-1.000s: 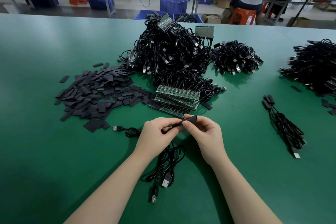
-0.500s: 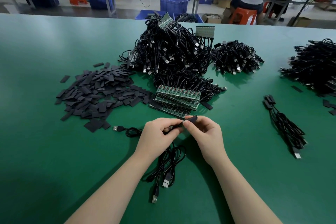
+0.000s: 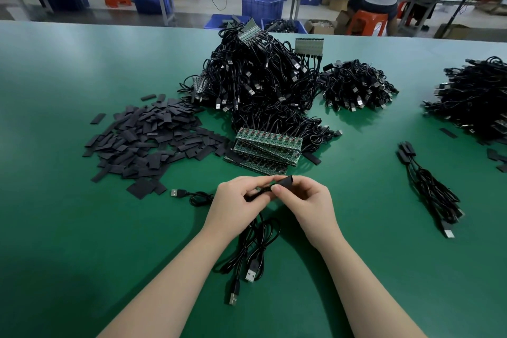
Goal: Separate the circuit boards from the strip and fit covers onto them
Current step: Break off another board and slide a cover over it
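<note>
My right hand (image 3: 304,200) pinches a black cover (image 3: 284,181) between thumb and fingertips, and my left hand (image 3: 236,200) is curled round the end of a cable (image 3: 253,239), where a sliver of green circuit board (image 3: 259,188) just shows. The two meet just on my side of the stack of board strips (image 3: 266,151), which I take as my landmark. The cover's long axis runs left to right, tilted slightly up toward the right, in line with the board end, and its open mouth faces my left hand. So I judge the next move to be a straight slide along that axis, right hand pushing toward left (how far the board is already inside, I cannot tell).

Counting: one cover in hand and one board. At least two cables trail from my hands toward me, and another lies left of them with its plug (image 3: 174,192) showing. The strips in the stack overlap too much for an exact count. Left of the stack lies the loose heap of covers (image 3: 142,143), too many to count. Behind it sits the big cable tangle (image 3: 260,82), and well right of it a small bundle of finished leads (image 3: 428,186).
</note>
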